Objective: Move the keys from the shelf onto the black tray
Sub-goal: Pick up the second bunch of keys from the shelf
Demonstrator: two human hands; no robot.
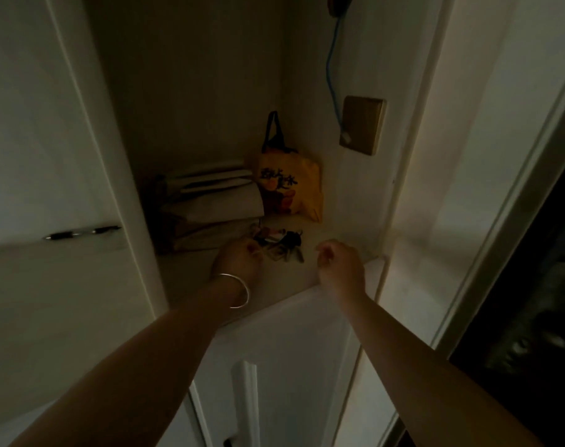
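Observation:
A dark bunch of keys (282, 245) lies on the white shelf (284, 282) inside a dim niche. My left hand (239, 261), with a silver bangle on the wrist, reaches over the shelf; its curled fingers touch the left side of the bunch, and I cannot tell whether they grip it. My right hand (339, 264) hovers to the right of the keys, fingers loosely curled, holding nothing. No black tray is in view.
Stacked paper bags and envelopes (210, 208) fill the shelf's back left. A yellow bag with black handles (290, 185) stands in the back corner. A blue cable (332, 79) and a tan wall plate (363, 124) are on the right wall. A pen (81, 233) lies on the left ledge.

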